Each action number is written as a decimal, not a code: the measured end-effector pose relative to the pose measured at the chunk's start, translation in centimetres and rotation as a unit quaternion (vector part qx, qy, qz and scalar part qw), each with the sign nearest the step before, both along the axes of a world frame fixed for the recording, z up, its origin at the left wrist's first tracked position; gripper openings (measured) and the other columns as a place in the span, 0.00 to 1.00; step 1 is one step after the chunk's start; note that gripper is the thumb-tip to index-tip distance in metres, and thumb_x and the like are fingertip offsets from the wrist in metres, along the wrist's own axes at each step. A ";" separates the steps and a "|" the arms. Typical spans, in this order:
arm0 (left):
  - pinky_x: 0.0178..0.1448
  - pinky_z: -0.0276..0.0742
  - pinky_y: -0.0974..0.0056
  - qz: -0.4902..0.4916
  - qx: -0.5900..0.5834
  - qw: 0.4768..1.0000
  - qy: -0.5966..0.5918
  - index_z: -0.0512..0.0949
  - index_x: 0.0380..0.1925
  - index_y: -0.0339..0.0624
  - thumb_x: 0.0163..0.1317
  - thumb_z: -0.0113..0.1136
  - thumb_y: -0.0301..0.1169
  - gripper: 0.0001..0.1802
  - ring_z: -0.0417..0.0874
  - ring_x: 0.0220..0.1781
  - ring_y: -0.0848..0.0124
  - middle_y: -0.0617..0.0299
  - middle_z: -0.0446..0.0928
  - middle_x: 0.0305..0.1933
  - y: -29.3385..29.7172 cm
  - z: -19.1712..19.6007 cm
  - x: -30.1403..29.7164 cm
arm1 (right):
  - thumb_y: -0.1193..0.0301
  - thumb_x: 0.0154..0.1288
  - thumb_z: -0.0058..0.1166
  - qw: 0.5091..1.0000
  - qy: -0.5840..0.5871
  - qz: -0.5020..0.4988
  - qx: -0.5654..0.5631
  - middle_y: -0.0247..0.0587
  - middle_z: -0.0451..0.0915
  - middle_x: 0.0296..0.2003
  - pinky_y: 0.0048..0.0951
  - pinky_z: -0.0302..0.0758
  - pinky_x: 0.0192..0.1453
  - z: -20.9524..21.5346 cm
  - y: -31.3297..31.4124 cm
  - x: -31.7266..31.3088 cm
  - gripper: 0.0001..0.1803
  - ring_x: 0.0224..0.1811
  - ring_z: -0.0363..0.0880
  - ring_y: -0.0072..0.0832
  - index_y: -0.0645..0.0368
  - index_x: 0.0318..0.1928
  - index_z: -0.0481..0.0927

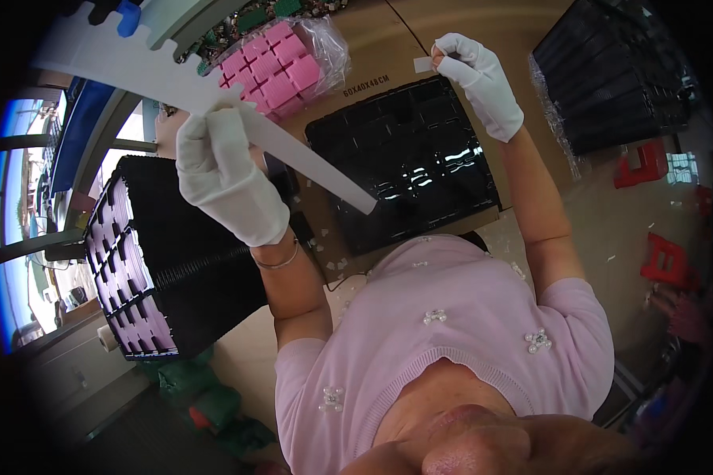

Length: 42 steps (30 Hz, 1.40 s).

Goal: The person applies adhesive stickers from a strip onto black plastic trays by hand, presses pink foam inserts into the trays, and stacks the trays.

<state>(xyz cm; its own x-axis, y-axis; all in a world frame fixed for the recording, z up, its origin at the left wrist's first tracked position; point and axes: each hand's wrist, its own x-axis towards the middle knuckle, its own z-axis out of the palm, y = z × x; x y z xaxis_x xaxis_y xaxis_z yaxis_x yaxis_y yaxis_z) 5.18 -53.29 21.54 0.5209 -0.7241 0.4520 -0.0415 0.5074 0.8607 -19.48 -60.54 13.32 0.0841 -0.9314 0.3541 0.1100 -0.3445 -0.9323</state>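
Observation:
My left hand (228,170), in a white glove, is closed on a long white strip (313,165). Square notches run along one edge of the strip, which widens toward the far left and narrows to an end above the black tray. At the far middle my right hand (483,83), gloved too, pinches a small white rectangular piece (423,64) between thumb and fingertips. Between and below both hands lies a glossy black plastic tray (404,154) with a grid of moulded pockets, resting on brown cardboard (348,67).
Pink moulded pieces (273,67) in clear plastic wrap sit at the far left. A stack of black trays with lilac edges (178,261) stands left, and another black stack (614,79) at far right. Red plastic pieces (642,165) lie on the right; small white scraps are scattered about.

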 end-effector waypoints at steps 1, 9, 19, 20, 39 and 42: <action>0.35 0.75 0.72 0.011 -0.022 1.000 -0.013 0.77 0.37 0.32 0.63 0.53 0.23 0.06 0.79 0.29 0.75 0.58 0.79 0.31 -0.2 -0.3 0.6 | 0.73 0.62 0.51 0.994 0.082 -0.001 0.066 0.25 0.72 0.28 0.20 0.67 0.34 -2.3 -1.7 -2.1 0.04 0.30 0.67 0.14 0.60 0.35 0.76; 0.38 0.72 0.68 0.118 0.008 0.984 -0.131 0.75 0.39 0.31 0.69 0.49 0.26 0.08 0.70 0.22 0.74 0.62 0.71 0.20 -0.7 -1.9 4.0 | 0.67 0.57 0.51 0.853 0.497 -0.042 0.156 0.43 0.81 0.35 0.35 0.73 0.46 -16.4 -7.6 -7.2 0.10 0.39 0.78 0.39 0.58 0.34 0.81; 0.47 0.72 0.65 0.113 -0.012 0.982 -0.150 0.75 0.39 0.31 0.69 0.50 0.29 0.10 0.71 0.21 0.74 0.61 0.70 0.17 -1.1 -1.8 3.8 | 0.66 0.56 0.53 0.769 0.627 -0.014 0.122 0.40 0.80 0.35 0.39 0.74 0.46 -19.2 -9.4 -6.6 0.08 0.41 0.79 0.41 0.53 0.32 0.82; 0.48 0.71 0.65 0.111 -0.019 0.980 -0.166 0.75 0.39 0.30 0.69 0.50 0.29 0.10 0.71 0.21 0.73 0.61 0.71 0.17 -1.5 -2.0 3.7 | 0.66 0.56 0.53 0.767 0.632 -0.024 0.111 0.40 0.80 0.35 0.39 0.74 0.46 -19.4 -9.3 -6.9 0.08 0.41 0.79 0.41 0.53 0.31 0.82; 0.33 0.71 0.71 0.127 0.026 0.979 -0.155 0.75 0.35 0.30 0.70 0.46 0.26 0.10 0.71 0.22 0.74 0.60 0.73 0.21 -1.3 -1.6 2.5 | 0.68 0.59 0.50 0.603 0.795 -0.063 0.015 0.41 0.81 0.36 0.41 0.73 0.44 -19.6 -8.2 -4.6 0.10 0.41 0.82 0.36 0.53 0.36 0.83; 0.32 0.71 0.71 0.116 0.007 0.982 -0.149 0.75 0.37 0.29 0.70 0.46 0.25 0.10 0.72 0.24 0.74 0.60 0.73 0.21 -1.3 -2.1 3.0 | 0.67 0.59 0.50 0.604 0.795 -0.063 0.004 0.39 0.81 0.35 0.41 0.72 0.44 -19.6 -7.9 -4.6 0.09 0.41 0.81 0.35 0.53 0.35 0.82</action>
